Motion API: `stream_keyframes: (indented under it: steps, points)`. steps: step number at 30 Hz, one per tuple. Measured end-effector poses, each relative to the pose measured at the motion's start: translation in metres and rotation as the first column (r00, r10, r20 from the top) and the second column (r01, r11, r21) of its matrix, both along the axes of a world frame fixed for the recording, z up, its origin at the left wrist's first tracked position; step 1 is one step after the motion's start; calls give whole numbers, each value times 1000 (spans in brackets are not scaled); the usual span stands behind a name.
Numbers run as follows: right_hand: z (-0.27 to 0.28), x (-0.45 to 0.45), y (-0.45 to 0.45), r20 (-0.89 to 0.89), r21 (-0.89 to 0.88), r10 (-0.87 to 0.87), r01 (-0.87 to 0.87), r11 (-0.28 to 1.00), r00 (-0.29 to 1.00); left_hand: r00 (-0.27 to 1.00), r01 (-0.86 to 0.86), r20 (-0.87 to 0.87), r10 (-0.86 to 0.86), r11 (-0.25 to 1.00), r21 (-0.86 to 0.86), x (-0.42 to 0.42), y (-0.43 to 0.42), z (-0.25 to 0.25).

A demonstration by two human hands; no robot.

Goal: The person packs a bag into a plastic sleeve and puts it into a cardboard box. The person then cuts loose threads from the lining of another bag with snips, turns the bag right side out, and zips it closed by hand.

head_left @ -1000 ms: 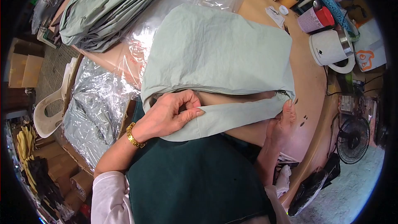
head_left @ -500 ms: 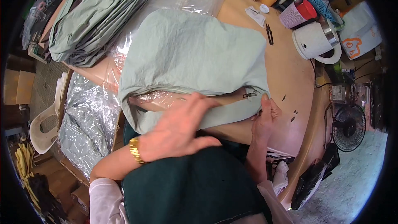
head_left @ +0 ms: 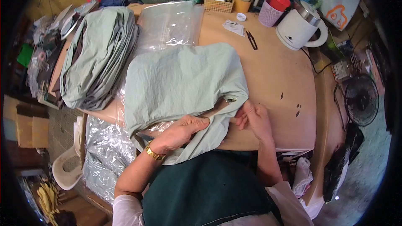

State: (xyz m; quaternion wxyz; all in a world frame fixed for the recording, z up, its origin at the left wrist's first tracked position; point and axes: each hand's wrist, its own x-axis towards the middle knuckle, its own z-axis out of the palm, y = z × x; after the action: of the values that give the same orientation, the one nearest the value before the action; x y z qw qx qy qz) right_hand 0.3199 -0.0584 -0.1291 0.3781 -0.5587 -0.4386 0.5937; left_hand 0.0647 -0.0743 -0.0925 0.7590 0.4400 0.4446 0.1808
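Note:
A pale grey-green cloth bag (head_left: 184, 75) lies on the table before me, its opening towards me. Its wide strap (head_left: 205, 136) loops along the near side. My left hand (head_left: 182, 132), a gold watch band on its wrist, is closed on the strap, thumb and fingers pinching its upper edge. At the bag's right end, my right hand (head_left: 255, 119) has its fingers bent against the fabric edge, where strap and body meet. A small dark zip pull (head_left: 230, 100) shows just left of that hand. Part of the opening is hidden behind my left hand.
Similar folded grey-green fabric (head_left: 98, 54) is piled at the left. Clear plastic bags (head_left: 167, 25) lie behind the work. Black thread snips (head_left: 251, 40), a white kettle (head_left: 297, 29) and a pink cup (head_left: 269, 14) stand or lie at the back right. A plastic-wrapped bundle (head_left: 106, 155) sits lower left.
My left hand has gone from loosely spread over the strap to pinching it. The strap is now folded and pulled nearer to me. The view has shifted, showing more of the table's back.

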Motion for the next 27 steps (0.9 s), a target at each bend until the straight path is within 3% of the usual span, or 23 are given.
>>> stream_keyframes:
  steps: [2,3,5,6,7,8,9,11,12,13,14,15,16,19,20,21,22,23,25,27]
  points:
    - [-10,-11,-6,-106,46,76,-72,996,991,991,132,-4,-133,985,108,4,5,-3]
    - [-15,-16,-6,-117,53,58,-52,997,991,980,166,-168,-107,903,396,14,9,-4]
    - [-22,-26,-4,-212,230,87,-37,973,973,938,167,-331,105,697,697,36,15,3]
    - [-16,-28,-4,-150,296,140,-90,951,979,936,184,-339,96,688,702,41,23,2]
    - [-10,-30,-5,-159,308,128,-74,949,979,935,134,-303,186,605,784,46,34,-3]
    - [-5,-32,-7,-61,338,142,-113,934,988,929,87,-254,269,509,857,48,44,-7]
    - [-2,-32,-8,39,362,150,-154,919,988,930,103,-260,260,496,862,46,51,-7]
    - [-8,-32,-4,24,315,124,-126,941,992,977,-34,-153,149,815,579,40,65,-9]
    - [-12,-33,-1,-49,251,46,-32,968,998,991,-91,-37,130,841,533,43,66,-14]
    - [-17,-35,1,-116,176,-35,55,983,993,992,-76,-43,118,839,539,47,66,-18]
    - [-22,-38,1,-124,179,-46,67,982,991,971,0,-183,151,770,638,54,65,-17]
    - [-28,-42,0,43,337,9,-23,941,999,929,90,-311,201,691,717,58,65,-17]
    - [-30,-44,1,217,471,34,-136,872,975,928,102,-316,195,685,721,59,66,-15]
    - [-17,-39,0,277,469,116,-240,850,954,847,248,-499,183,693,676,55,71,-9]
    - [-18,-36,3,271,476,109,-232,849,956,904,151,-396,163,743,652,50,73,-15]
    - [-22,-31,4,128,377,69,-113,919,989,902,161,-401,159,740,654,46,71,-20]
    - [-25,-26,6,-12,252,10,-7,968,1000,978,-65,-140,152,869,490,43,68,-23]
    - [-28,-24,7,-141,109,-67,82,991,988,970,-233,126,207,943,240,43,66,-21]
    - [-33,-30,11,-128,100,-83,96,990,988,981,-191,86,174,942,276,50,61,-14]
    - [-32,-45,14,85,458,-40,-4,889,996,964,-40,-222,145,907,418,56,59,-12]
